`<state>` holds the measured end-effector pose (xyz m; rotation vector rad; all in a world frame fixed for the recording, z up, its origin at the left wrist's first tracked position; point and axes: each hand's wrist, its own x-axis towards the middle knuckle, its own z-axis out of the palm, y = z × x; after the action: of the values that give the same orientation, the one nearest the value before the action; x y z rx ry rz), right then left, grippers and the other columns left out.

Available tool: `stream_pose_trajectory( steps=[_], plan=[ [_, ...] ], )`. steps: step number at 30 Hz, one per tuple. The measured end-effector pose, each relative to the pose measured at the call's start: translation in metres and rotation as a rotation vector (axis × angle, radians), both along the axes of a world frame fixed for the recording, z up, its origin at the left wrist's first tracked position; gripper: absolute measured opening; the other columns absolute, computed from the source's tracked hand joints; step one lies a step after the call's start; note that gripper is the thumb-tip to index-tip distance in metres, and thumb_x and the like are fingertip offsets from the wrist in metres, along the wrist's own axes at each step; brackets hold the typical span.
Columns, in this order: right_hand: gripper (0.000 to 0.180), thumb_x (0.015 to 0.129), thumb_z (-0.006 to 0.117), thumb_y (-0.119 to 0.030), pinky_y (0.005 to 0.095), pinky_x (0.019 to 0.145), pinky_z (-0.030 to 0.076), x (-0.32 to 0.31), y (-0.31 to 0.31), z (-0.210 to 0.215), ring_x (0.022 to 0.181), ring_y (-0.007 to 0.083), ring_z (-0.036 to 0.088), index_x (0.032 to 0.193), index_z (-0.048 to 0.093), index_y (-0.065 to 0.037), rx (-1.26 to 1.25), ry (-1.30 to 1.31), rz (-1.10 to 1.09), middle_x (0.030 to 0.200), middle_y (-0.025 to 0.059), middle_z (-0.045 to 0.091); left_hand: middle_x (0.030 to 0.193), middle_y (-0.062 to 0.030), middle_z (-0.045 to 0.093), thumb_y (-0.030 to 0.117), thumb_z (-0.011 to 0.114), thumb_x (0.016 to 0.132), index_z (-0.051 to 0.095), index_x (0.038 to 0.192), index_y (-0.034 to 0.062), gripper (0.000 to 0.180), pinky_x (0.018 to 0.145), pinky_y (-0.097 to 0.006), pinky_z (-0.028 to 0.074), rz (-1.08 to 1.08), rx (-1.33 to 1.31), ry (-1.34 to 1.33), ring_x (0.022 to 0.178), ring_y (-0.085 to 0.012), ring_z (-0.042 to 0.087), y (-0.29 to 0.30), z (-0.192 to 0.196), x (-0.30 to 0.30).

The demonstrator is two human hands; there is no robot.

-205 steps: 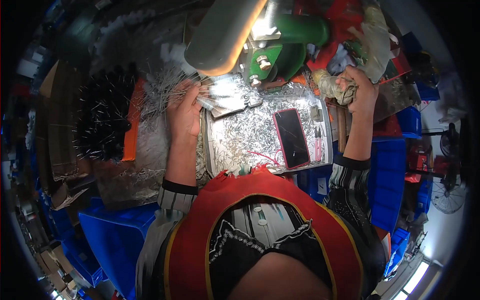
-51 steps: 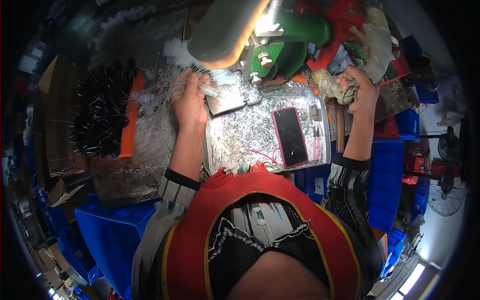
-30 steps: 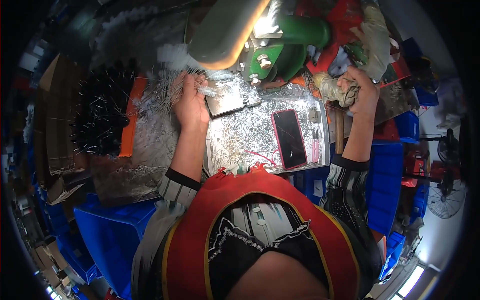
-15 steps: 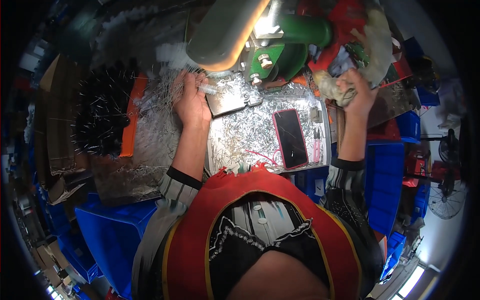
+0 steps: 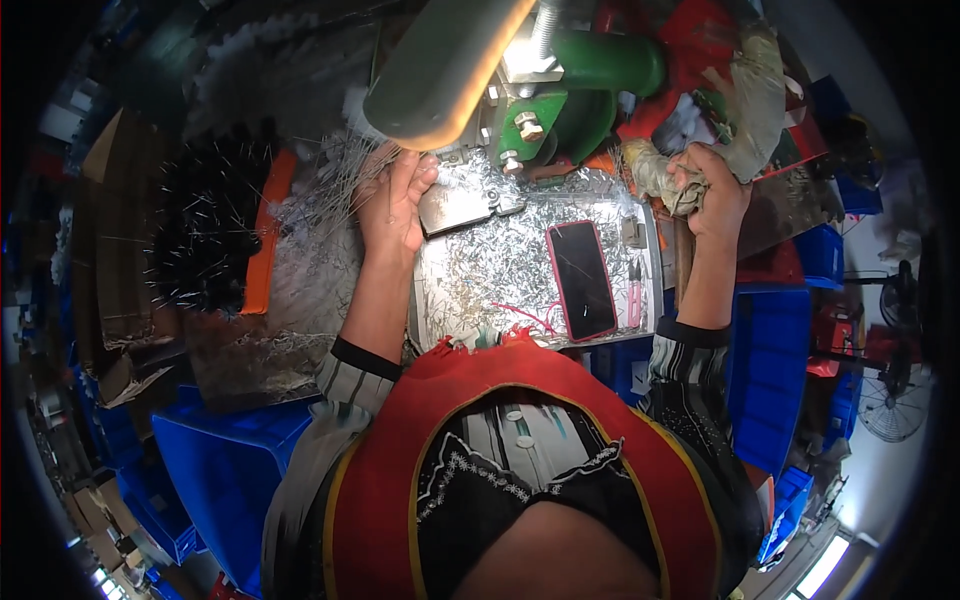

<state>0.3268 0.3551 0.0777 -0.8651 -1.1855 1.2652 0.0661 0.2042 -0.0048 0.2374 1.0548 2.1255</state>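
My left hand (image 5: pixel 393 205) is closed around a bundle of thin metal wires (image 5: pixel 335 190) that fan out to its left. Its fingertips lie just left of a flat metal block (image 5: pixel 462 203), under the rounded dark housing of a green machine (image 5: pixel 530 125); what the fingertips touch is partly hidden. Over on the right, my right hand (image 5: pixel 718 195) grips a cloth-wrapped handle (image 5: pixel 655 172) beside the machine. Short bright wire clippings (image 5: pixel 480 270) cover the light tray between my hands.
A phone with a pink case (image 5: pixel 582 280) lies on the tray, near a pink-handled tool (image 5: pixel 634 295). At left, an orange-edged holder (image 5: pixel 262 250) stands against black bristles (image 5: pixel 205 220) stuck with wires. Blue bins (image 5: pixel 225 460) flank me; a fan (image 5: pixel 890 400) stands far right.
My left hand has turned slightly and its fingertips have moved a little up towards the machine's housing. The right hand has dipped slightly and still grips the cloth-wrapped handle.
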Motion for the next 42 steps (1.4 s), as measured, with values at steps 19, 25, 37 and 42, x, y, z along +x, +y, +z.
stream_pose_trajectory(
  steps=[19, 25, 37, 42],
  plan=[
    [0.016, 0.072, 0.058, -0.006, 0.0331, 0.058, 0.045, 0.004, 0.004, 0.016, 0.052, 0.0218, 0.052, 0.061, 0.054, 0.005, -0.112, -0.093, -0.002, 0.055, 0.0119, 0.051, 0.116, -0.0183, 0.044, 0.002, 0.048, 0.086, 0.04, 0.113, -0.0064, 0.029, 0.098, -0.044, 0.039, 0.053, 0.242, -0.286, 0.112, -0.033, 0.045, 0.009, -0.012, -0.004],
    [0.016, 0.073, 0.058, -0.006, 0.0329, 0.059, 0.045, 0.004, 0.003, 0.008, 0.053, 0.0212, 0.052, 0.061, 0.054, 0.005, -0.046, -0.079, -0.01, 0.054, 0.0117, 0.05, 0.118, -0.02, 0.043, 0.002, 0.046, 0.087, 0.039, 0.114, -0.0077, 0.029, 0.1, -0.044, 0.037, 0.051, 0.266, -0.298, 0.115, -0.0336, 0.042, 0.01, -0.008, 0.003],
    [0.009, 0.075, 0.055, -0.002, 0.0319, 0.054, 0.043, -0.005, 0.017, -0.06, 0.055, 0.0207, 0.051, 0.072, 0.054, 0.006, 0.593, -0.056, 0.112, 0.064, 0.0139, 0.054, 0.11, -0.0155, 0.047, 0.0, 0.049, 0.086, 0.043, 0.107, -0.0052, 0.023, 0.098, -0.042, 0.04, 0.121, 0.308, -0.289, 0.107, -0.0293, 0.047, 0.008, -0.007, 0.007],
    [0.009, 0.076, 0.055, -0.003, 0.0287, 0.06, 0.045, -0.013, 0.002, -0.055, 0.063, 0.0194, 0.054, 0.071, 0.055, 0.005, 0.316, 0.077, 0.082, 0.069, 0.0122, 0.057, 0.108, -0.0134, 0.049, -0.001, 0.052, 0.083, 0.045, 0.107, -0.002, 0.025, 0.1, -0.037, 0.037, 0.256, 0.387, -0.378, 0.106, -0.0254, 0.048, -0.021, -0.036, 0.012]
  ],
)
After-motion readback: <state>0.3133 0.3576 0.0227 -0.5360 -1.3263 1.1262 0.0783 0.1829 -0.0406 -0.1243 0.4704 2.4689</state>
